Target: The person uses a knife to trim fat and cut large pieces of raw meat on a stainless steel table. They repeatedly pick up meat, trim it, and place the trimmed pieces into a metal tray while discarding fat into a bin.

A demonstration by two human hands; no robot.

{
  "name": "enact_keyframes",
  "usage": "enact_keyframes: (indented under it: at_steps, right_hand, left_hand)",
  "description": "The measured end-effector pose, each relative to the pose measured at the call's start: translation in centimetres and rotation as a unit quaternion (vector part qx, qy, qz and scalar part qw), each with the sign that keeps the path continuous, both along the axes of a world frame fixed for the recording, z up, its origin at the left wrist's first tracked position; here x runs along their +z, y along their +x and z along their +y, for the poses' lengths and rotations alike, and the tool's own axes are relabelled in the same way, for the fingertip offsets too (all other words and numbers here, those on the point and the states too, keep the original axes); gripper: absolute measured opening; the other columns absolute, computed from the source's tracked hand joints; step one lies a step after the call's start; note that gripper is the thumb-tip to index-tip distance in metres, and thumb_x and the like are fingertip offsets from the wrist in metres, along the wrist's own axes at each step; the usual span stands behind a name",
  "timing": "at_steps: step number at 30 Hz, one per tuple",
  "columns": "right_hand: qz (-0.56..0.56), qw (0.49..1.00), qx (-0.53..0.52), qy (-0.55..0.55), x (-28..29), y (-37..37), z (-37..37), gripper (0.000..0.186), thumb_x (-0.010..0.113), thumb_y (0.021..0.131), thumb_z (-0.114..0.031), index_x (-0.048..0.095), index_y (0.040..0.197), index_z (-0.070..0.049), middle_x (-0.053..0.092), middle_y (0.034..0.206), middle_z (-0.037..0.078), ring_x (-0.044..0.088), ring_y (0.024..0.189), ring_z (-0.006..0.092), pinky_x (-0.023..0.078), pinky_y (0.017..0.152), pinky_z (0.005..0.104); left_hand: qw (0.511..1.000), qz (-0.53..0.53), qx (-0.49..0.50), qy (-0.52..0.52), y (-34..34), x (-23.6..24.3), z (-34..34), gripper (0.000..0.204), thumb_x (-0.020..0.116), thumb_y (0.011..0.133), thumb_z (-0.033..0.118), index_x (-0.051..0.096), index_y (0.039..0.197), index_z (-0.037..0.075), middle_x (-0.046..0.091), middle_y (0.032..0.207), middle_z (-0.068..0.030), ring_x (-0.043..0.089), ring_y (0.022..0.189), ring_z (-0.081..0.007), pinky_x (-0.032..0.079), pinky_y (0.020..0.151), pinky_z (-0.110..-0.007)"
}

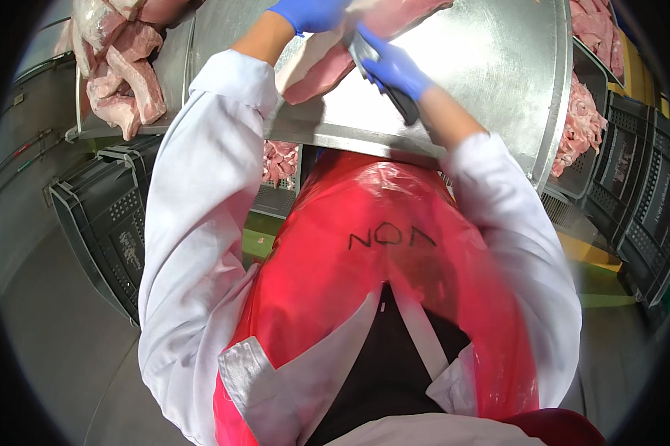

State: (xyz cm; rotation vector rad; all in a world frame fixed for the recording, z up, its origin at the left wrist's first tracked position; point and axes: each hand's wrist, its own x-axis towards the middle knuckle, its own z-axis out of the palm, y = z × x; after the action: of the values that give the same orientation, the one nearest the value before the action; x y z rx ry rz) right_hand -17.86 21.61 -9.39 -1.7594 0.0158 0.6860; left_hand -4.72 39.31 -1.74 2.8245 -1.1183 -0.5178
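Note:
A long slab of raw meat, pink with a pale fatty side, lies on the steel table in front of me. My right hand, in a blue glove, is closed round a knife with a black handle. Its grey blade is against or just over the meat's right side. Over the far part of the slab is my left hand, also gloved in blue. The picture's upper edge cuts it off, and its fingers are blurred.
Large raw meat pieces are heaped at the table's left. Small trimmings fill a crate on the right, with more trimmings below the table's front edge. Dark perforated crates stand at lower left, others at far right.

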Motion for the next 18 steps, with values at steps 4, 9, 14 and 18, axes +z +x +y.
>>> enact_keyframes:
  at_steps: [4,9,14,18]
  right_hand:
    - [-0.018,1.000,0.018,0.004,-0.8,1.0,1.9,0.075,0.055,0.095,-0.020,0.023,0.162,-0.034,0.066,0.080,0.011,0.062,0.062,0.0177,0.056,0.060,0.0350]
    - [-0.011,0.997,0.064,0.029,0.2,-5.4,0.4,0.076,0.053,0.095,-0.021,0.020,0.163,-0.030,0.068,0.079,0.010,0.061,0.056,0.0181,0.056,0.059,0.0342]
    - [0.002,0.997,0.074,-0.017,0.5,0.2,4.4,0.068,0.050,0.097,-0.022,0.027,0.161,-0.023,0.067,0.077,0.011,0.061,0.055,0.0188,0.056,0.056,0.0333]
    - [-0.079,0.990,0.119,-0.002,1.4,-7.4,1.7,0.070,0.049,0.096,-0.020,0.025,0.162,-0.022,0.067,0.081,0.013,0.065,0.064,0.0243,0.057,0.064,0.0331]
  left_hand:
    - [0.999,0.000,-0.021,0.033,0.6,2.0,0.0,0.019,0.058,0.087,0.016,0.059,0.101,0.002,0.069,0.085,-0.0257,0.069,0.080,-0.0455,0.054,0.070,-0.054]
    - [1.000,-0.015,-0.002,0.004,0.4,2.9,2.2,0.019,0.059,0.085,0.014,0.061,0.099,0.001,0.069,0.084,-0.0250,0.069,0.081,-0.0449,0.054,0.071,-0.052]
    - [0.999,-0.030,-0.014,-0.005,-0.2,5.0,2.3,0.019,0.061,0.081,0.011,0.062,0.098,0.003,0.068,0.085,-0.0251,0.068,0.081,-0.0444,0.052,0.071,-0.053]
    - [0.994,-0.055,-0.039,-0.089,0.2,4.9,5.6,0.018,0.062,0.079,0.010,0.063,0.096,0.004,0.067,0.080,-0.0225,0.066,0.077,-0.0437,0.051,0.069,-0.052]
